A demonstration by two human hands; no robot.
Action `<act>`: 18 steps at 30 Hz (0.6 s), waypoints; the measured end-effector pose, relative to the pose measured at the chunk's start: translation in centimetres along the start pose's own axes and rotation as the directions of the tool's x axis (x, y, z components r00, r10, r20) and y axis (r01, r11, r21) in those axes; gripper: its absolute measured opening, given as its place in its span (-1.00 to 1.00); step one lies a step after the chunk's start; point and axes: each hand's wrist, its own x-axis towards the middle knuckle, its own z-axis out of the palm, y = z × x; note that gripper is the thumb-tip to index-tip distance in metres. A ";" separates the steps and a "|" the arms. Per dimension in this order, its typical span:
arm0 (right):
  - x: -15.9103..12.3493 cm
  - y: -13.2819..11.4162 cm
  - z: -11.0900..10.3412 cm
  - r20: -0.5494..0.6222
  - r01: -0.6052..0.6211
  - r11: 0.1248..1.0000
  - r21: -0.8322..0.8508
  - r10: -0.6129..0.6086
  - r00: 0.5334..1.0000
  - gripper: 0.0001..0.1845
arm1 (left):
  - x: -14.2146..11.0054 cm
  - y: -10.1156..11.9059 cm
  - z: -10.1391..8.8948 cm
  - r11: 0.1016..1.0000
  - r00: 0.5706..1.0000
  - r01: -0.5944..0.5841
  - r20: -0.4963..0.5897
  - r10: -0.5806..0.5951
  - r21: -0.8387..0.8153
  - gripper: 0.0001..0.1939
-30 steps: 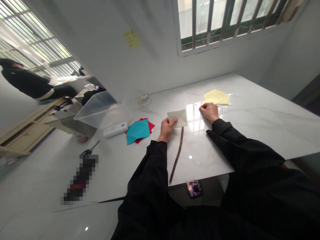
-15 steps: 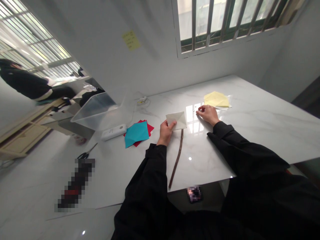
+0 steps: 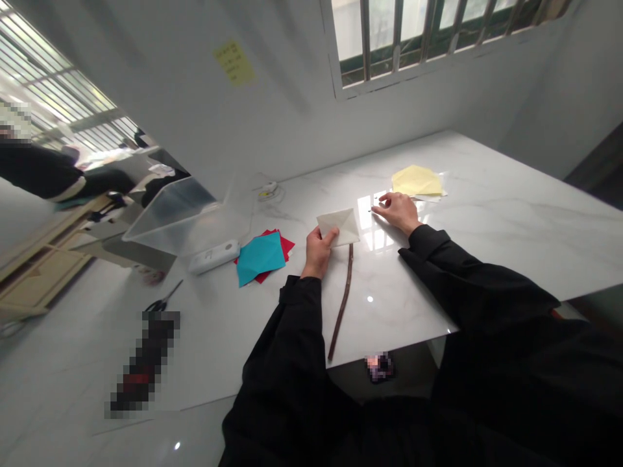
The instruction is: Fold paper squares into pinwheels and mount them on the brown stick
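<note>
I've got the left arm (image 3: 280, 353) stretched forward, and there's the left hand (image 3: 318, 253), closed in a firm grip, thumb laid across the top, fingers tucked out of sight beneath! Over on my right, the right arm (image 3: 479, 285) slants inward, right hand (image 3: 402, 212) knuckles up, thumb and forefinger angled left, a slim gap between their tips.

Specks (image 3: 369, 211) by the right fingers (image 3: 382, 211) — too small to identify; window (image 3: 411, 39) — cropped above.
</note>
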 end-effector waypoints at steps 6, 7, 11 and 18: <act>0.2 -0.3 0.4 0.053 0.107 0.994 0.017 -0.107 0.993 -0.76 | 0.1 -0.1 0.0 1.000 1.000 -0.009 -0.008 0.009 0.006 -0.55; 0.3 -0.2 0.5 0.055 0.105 0.994 0.020 -0.105 0.993 -0.77 | 0.1 -0.1 0.0 1.000 1.000 -0.008 -0.007 0.008 0.003 -0.54; 0.3 -0.1 0.5 0.056 0.092 0.995 0.023 -0.093 0.994 -0.76 | 0.0 0.1 -0.1 1.000 1.000 0.005 -0.013 -0.006 -0.015 -0.52; 0.2 -0.3 0.3 0.043 0.101 0.993 0.060 -0.103 0.994 -0.72 | -0.2 0.5 -0.1 0.993 0.997 0.033 -0.066 -0.041 -0.117 -0.43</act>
